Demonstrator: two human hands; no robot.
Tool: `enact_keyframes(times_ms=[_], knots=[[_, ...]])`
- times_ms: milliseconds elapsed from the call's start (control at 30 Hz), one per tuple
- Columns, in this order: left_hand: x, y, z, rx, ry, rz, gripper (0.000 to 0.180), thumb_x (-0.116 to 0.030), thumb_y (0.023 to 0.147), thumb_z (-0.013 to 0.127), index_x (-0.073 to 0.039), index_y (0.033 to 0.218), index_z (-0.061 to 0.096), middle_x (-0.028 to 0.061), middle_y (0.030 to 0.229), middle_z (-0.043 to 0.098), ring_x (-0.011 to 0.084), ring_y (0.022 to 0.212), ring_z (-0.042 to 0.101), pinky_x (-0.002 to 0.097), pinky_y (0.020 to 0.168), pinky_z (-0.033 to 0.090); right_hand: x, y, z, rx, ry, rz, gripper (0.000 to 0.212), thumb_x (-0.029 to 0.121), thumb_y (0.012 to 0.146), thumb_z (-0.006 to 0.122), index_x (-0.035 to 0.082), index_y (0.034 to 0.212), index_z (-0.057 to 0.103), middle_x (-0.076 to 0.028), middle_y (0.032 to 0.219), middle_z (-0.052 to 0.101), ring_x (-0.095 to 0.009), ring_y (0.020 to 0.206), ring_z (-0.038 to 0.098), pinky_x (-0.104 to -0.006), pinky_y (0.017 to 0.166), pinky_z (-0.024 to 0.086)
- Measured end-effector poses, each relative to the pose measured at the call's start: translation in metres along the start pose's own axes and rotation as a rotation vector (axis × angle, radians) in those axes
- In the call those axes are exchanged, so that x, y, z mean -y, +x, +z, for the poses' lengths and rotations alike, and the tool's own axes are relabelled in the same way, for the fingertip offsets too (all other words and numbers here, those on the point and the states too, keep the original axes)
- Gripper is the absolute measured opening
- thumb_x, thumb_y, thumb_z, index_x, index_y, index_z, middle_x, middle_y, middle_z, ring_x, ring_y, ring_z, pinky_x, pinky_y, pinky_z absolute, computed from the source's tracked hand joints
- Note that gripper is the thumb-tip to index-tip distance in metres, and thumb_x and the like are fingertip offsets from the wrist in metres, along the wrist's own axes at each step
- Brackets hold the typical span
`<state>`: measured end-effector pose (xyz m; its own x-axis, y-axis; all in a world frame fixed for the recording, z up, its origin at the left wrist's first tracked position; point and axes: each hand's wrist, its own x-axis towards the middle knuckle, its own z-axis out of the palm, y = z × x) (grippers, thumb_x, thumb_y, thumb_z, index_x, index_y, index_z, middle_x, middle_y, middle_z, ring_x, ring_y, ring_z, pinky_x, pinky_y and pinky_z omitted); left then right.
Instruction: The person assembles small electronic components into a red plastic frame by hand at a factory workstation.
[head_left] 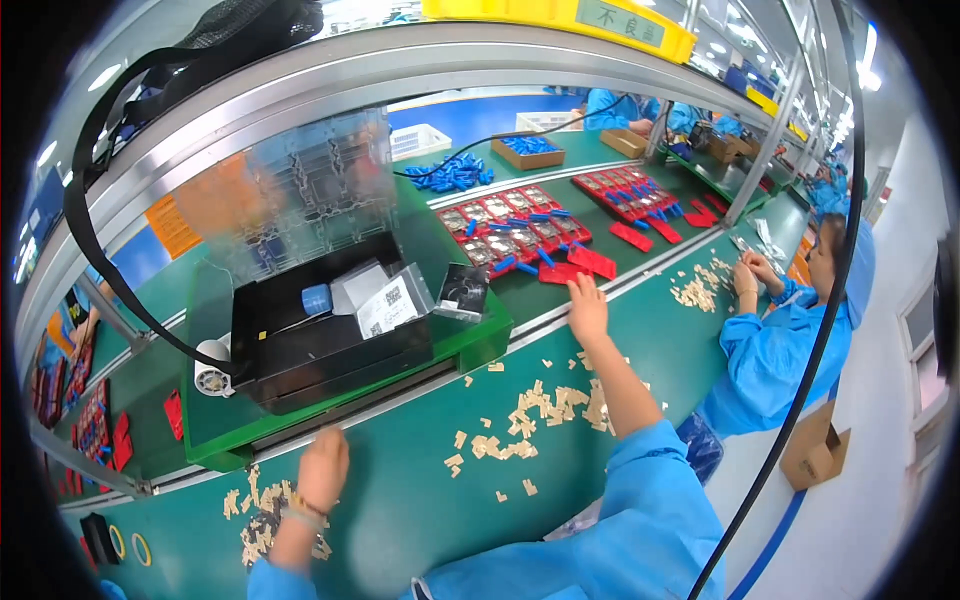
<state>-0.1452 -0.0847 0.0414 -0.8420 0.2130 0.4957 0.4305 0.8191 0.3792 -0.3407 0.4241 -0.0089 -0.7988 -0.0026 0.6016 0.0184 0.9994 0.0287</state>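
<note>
My right hand (588, 308) reaches over the belt's near rail with its fingers stretched out. The fingertips are at the edge of a flat red piece (560, 272); I cannot tell whether they touch it. A second red piece (594, 261) lies just beyond. My left hand (325, 468), wearing a band at the wrist, is held over the green table with its fingers curled in; what they hold, if anything, is hidden. Small beige pieces (262, 500) lie around the left wrist. More beige pieces (540, 410) are scattered beneath my right forearm.
A black bin (330, 372) with bags and a blue roll sits on a green stand. Red trays (500, 225) with silvery parts and blue pieces (450, 173) lie on the belt. A metal frame (420, 60) crosses above. A co-worker (790, 340) handles small pieces at right.
</note>
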Motion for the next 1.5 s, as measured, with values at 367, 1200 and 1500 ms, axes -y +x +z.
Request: enact_keyframes(times_ms=[367,1200,1500], knots=[[-0.065,-0.1,-0.049,-0.081,-1.11,-0.77,0.008,-0.005,0.092,0.061,0.0,0.097,0.059,0.0086,0.083,0.068,0.0135,0.076,0.066,0.0251,0.069,0.054,0.008,-0.034,-0.047,0.02,0.37,-0.348,0.029,-0.005,0.071,0.059,0.003,0.098,0.062,-0.019,0.093,0.059,-0.038,0.09,0.057,-0.044,0.08,0.045],[-0.084,-0.108,-0.034,0.172,-1.36,-0.729,0.015,-0.012,0.095,0.059,0.001,0.102,0.062,0.0049,0.086,0.068,0.0072,0.072,0.062,0.0198,0.06,0.05,0.305,-0.169,-0.238,0.622,1.559,-0.183,0.021,-0.009,0.078,0.065,-0.003,0.098,0.063,-0.01,0.099,0.06,-0.015,0.08,0.063,-0.0239,0.067,0.051],[-0.09,-0.107,-0.046,0.144,-1.395,-0.757,0.015,-0.012,0.095,0.059,0.001,0.101,0.064,0.0047,0.088,0.067,0.0072,0.072,0.061,0.0202,0.06,0.049,0.305,-0.157,-0.246,0.394,1.28,-0.514,0.021,-0.004,0.073,0.07,0.001,0.094,0.067,-0.009,0.088,0.061,-0.019,0.072,0.062,-0.027,0.06,0.05]])
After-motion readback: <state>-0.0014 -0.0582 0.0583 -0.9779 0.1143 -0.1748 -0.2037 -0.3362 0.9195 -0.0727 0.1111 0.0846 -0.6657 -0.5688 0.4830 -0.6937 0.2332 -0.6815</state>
